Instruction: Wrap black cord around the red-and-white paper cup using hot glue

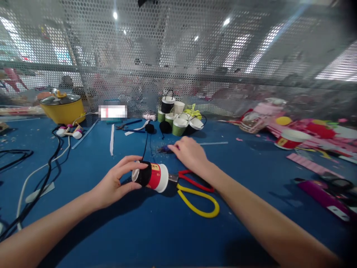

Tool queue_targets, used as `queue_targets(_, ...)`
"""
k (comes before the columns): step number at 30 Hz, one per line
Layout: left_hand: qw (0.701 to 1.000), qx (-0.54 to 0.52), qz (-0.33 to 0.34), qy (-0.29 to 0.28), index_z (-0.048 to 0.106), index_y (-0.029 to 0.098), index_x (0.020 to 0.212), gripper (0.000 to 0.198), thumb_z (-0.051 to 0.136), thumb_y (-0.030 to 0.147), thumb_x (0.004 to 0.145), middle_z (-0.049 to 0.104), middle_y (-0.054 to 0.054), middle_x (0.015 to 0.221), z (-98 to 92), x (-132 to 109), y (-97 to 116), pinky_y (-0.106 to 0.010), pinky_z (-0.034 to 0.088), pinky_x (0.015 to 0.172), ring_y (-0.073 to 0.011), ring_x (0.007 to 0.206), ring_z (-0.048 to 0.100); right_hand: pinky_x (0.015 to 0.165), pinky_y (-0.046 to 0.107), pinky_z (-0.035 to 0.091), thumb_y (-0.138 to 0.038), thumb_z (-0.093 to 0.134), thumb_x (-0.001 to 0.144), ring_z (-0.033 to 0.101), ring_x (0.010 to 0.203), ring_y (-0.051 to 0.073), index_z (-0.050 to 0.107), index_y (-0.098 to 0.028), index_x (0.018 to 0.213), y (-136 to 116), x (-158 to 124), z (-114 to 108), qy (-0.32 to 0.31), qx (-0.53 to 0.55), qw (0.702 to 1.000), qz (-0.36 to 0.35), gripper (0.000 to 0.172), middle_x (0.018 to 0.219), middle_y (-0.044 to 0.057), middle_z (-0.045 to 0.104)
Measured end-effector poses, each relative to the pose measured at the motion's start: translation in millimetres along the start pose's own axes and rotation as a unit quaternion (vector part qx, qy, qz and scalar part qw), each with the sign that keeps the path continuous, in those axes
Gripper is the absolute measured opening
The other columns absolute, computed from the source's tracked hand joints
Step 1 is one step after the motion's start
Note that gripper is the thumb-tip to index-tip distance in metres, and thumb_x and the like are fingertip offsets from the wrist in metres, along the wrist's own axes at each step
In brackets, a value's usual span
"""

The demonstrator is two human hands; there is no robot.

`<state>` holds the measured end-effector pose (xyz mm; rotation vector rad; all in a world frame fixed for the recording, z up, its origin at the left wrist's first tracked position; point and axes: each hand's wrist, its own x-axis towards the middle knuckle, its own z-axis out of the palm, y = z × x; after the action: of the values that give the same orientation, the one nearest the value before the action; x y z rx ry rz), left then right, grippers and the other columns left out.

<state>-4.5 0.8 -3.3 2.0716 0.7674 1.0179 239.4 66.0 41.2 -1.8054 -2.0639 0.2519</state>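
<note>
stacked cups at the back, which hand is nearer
Right. The right hand is just in front of the stacked cups; the left hand is farther off, to their left, gripping a black-wrapped cup.

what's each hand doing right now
Left hand: holding the cup between thumb and fingers.
Right hand: at a small dark blue item; whether gripping it cannot be told.

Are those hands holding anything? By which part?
The left hand holds the red cup by its narrow black end. The right hand is at a bluish thing; I can't tell if it's held.
</note>
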Motion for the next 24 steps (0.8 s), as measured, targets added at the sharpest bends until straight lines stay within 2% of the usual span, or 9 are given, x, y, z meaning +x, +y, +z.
queue_targets(2,1.000,0.002,0.004,-0.006,0.053,0.032,0.119,0.038,0.059,0.024,0.083,0.043,-0.008,0.130,0.3,0.0,1.2,-0.046,0.037,0.102,-0.0266,0.123,0.043,0.072,0.030,0.041,-0.044,0.048,0.086,0.058,0.084,0.021,0.064,-0.018,0.063,-22.1,-3.8,0.2,-0.067,0.049,0.995,-0.046,0.039,0.083,0.010,0.065)
queue_targets(4,1.000,0.007,0.010,-0.015,0.053,0.031,0.120,0.038,0.059,0.023,0.083,0.044,-0.008,0.130,0.2,0.3,2.4,-0.045,0.037,0.103,-0.0264,0.123,0.043,0.065,0.028,0.042,-0.052,0.039,0.087,0.058,0.071,0.017,0.067,-0.017,0.069,-42.4,-6.7,2.6,-0.222,0.185,0.955,-0.071,0.048,0.077,0.007,0.066)
queue_targets(6,0.999,0.010,0.020,-0.025,0.053,0.031,0.120,0.039,0.059,0.022,0.083,0.046,-0.007,0.130,-0.1,0.4,3.2,-0.044,0.036,0.104,-0.0259,0.124,0.042,0.057,0.027,0.039,-0.052,0.047,0.083,0.054,0.062,0.014,0.065,-0.016,0.068,-56.9,-9.0,6.0,-0.282,0.266,0.918,-0.081,0.043,0.067,0.003,0.063)
queue_targets(7,0.999,0.009,0.024,-0.029,0.054,0.031,0.120,0.039,0.060,0.022,0.082,0.046,-0.007,0.130,-0.2,0.4,3.5,-0.043,0.036,0.104,-0.0257,0.124,0.042,0.056,0.026,0.038,-0.047,0.053,0.080,0.051,0.059,0.013,0.064,-0.016,0.066,-61.2,-10.0,7.3,-0.270,0.290,0.914,-0.083,0.036,0.064,0.002,0.061)
queue_targets(9,0.999,-0.006,0.024,-0.024,0.052,0.032,0.122,0.042,0.060,0.021,0.082,0.046,-0.007,0.129,-0.1,-0.1,3.8,-0.042,0.035,0.105,-0.0254,0.124,0.042,0.056,0.025,0.036,-0.037,0.061,0.076,0.047,0.057,0.010,0.061,-0.016,0.064,-64.4,-11.7,7.5,-0.207,0.327,0.918,-0.084,0.024,0.060,-0.002,0.055)
queue_targets(11,0.999,-0.048,0.006,-0.008,0.047,0.033,0.126,0.048,0.060,0.021,0.082,0.045,-0.006,0.129,0.6,-0.7,4.3,-0.040,0.038,0.102,-0.0242,0.122,0.044,0.057,0.024,0.036,-0.033,0.062,0.074,0.045,0.057,0.009,0.060,-0.015,0.063,-61.8,-12.9,4.0,-0.154,0.352,0.920,-0.072,0.021,0.059,-0.003,0.053)
queue_targets(15,0.982,-0.154,-0.103,0.021,0.038,0.030,0.131,0.059,0.064,0.026,0.079,0.050,-0.008,0.126,3.2,-1.0,6.7,-0.036,0.047,0.090,-0.0218,0.106,0.056,0.059,0.025,0.037,-0.034,0.060,0.076,0.047,0.059,0.009,0.062,-0.015,0.069,-50.7,-14.8,-8.5,-0.092,0.388,0.914,-0.075,0.020,0.065,-0.001,0.059)
queue_targets(19,0.960,-0.189,-0.208,-0.004,0.044,0.019,0.125,0.055,0.066,0.036,0.076,0.060,-0.012,0.114,4.8,1.1,10.2,-0.035,0.049,0.082,-0.0240,0.096,0.061,0.057,0.025,0.038,-0.036,0.058,0.078,0.047,0.058,0.009,0.060,-0.016,0.068,-43.7,-16.8,-13.8,-0.054,0.401,0.910,-0.091,0.023,0.065,0.000,0.059)
queue_targets(24,0.947,-0.218,-0.235,-0.016,0.050,0.016,0.117,0.051,0.067,0.038,0.074,0.064,-0.009,0.105,6.3,3.4,13.5,-0.033,0.050,0.076,-0.0225,0.089,0.064,0.058,0.025,0.039,-0.038,0.055,0.079,0.048,0.058,0.010,0.057,-0.016,0.067,-40.3,-16.7,-8.8,-0.040,0.379,0.919,-0.096,0.025,0.063,0.000,0.058)
